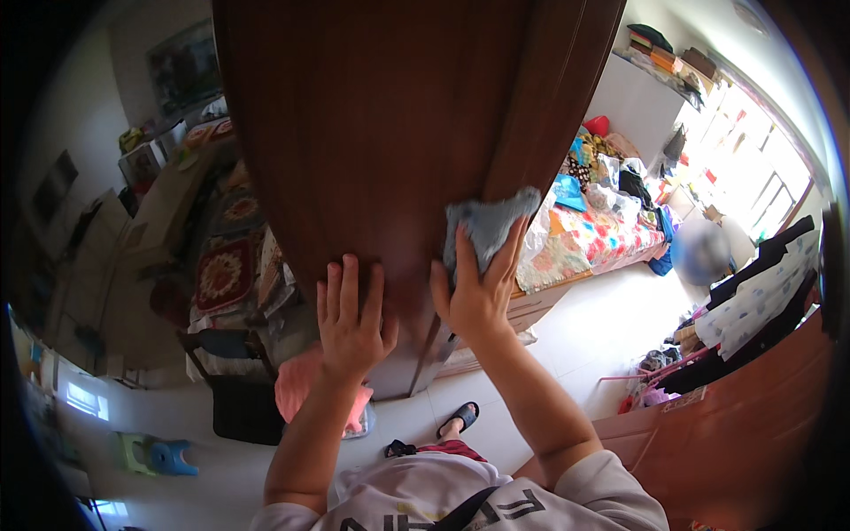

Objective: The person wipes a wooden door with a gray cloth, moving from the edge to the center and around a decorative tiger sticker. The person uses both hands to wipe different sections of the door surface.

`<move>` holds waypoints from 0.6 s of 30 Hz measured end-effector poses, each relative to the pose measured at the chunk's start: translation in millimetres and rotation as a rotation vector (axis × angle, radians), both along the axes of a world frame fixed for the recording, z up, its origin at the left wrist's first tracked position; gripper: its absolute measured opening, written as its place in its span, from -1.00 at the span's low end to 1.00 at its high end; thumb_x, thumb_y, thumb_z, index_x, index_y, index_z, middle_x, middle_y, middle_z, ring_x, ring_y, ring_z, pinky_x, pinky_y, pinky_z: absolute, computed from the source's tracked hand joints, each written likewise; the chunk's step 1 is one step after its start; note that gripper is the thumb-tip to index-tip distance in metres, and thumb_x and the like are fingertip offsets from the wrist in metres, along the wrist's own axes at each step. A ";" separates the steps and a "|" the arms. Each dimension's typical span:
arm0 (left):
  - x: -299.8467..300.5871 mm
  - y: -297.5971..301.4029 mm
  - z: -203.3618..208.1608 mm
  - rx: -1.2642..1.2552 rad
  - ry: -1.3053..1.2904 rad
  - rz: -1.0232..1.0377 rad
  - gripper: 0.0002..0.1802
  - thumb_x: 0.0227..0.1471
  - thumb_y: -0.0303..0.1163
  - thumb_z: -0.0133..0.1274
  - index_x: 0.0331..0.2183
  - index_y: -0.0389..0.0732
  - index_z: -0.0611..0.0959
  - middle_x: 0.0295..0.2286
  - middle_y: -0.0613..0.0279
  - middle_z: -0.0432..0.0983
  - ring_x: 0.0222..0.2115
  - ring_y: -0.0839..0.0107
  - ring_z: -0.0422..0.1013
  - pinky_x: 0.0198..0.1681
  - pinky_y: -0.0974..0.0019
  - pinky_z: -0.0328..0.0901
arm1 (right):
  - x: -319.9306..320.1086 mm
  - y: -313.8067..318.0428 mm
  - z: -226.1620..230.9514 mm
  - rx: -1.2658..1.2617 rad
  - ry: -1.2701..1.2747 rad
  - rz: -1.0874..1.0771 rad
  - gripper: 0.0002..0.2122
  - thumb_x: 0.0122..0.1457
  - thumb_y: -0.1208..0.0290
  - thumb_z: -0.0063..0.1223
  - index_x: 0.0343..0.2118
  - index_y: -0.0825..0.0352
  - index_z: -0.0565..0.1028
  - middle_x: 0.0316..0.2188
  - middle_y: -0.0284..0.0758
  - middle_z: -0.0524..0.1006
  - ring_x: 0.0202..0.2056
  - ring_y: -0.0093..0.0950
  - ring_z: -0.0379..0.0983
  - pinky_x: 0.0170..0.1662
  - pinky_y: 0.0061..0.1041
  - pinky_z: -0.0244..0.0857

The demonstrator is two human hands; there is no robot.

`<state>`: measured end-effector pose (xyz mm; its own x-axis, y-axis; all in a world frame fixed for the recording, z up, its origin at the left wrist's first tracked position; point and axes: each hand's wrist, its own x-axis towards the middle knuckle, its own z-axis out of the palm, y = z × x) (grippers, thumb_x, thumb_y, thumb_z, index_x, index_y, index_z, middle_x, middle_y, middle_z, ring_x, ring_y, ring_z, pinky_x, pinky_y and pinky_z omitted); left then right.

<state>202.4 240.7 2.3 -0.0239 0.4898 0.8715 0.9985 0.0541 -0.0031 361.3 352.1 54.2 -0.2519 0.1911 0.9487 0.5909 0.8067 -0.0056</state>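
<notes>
In front of me stands a tall dark brown wooden panel (381, 115), perhaps a door or a cabinet side. My right hand (478, 296) presses a grey-blue cloth (487, 226) flat against it near its right edge, fingers spread over the cloth. My left hand (352, 327) rests at the panel's lower left with fingers stretched and holds nothing. Part of the cloth is hidden under my right fingers.
A bed (611, 230) heaped with clothes and bags lies to the right. A black chair (243, 398) and pink fabric (301, 385) are at the left, with a blue stool (173, 457) on the floor. Clothes hang on a pink rack (691, 367) at the right.
</notes>
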 end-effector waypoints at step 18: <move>20.6 -13.2 -18.7 -0.073 -0.094 -0.031 -0.36 0.02 -0.42 0.01 0.19 -0.24 0.49 0.27 -0.27 0.17 0.25 -0.26 0.19 0.24 -0.23 0.20 | 29.7 -55.1 -220.1 -0.412 -0.214 -0.003 -0.47 0.07 0.62 0.15 0.17 0.20 0.49 0.34 0.09 0.02 0.34 0.12 0.05 0.29 -0.09 0.22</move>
<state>222.9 227.6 -16.4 -0.0873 0.5539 0.8280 0.9958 0.0260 0.0875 391.0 297.0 -165.9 -0.4324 0.5420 0.7205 0.6157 0.7613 -0.2032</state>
